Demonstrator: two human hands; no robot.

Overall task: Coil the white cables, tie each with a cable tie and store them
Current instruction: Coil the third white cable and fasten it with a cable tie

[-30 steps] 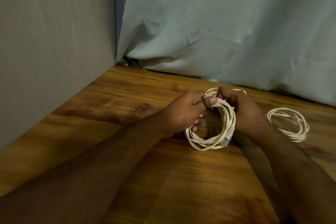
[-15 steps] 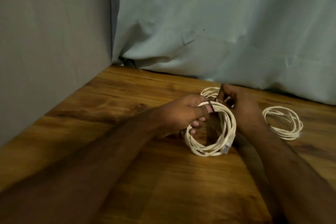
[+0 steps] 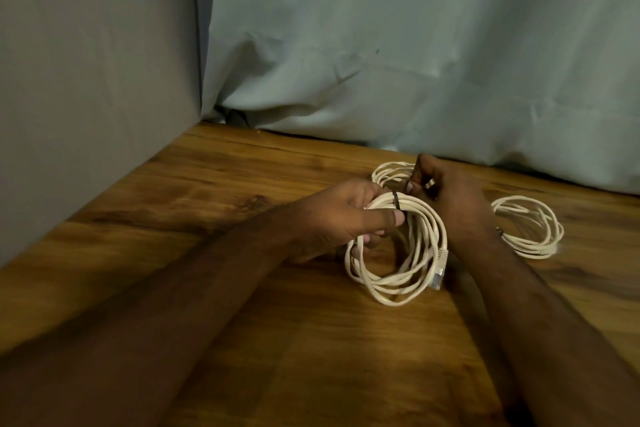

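Single head view, looking forward and down, close over wooden table [image 3: 242, 288]. Faces grey-green curtain [image 3: 415, 45] behind.

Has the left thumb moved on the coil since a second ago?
Yes. The left thumb has slid off the black tie and down the coil, toward the person. The tie is now uncovered; the right hand pinches its tail.

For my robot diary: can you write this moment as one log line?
left hand: holds coil | right hand: pulls black tie | two coils on table
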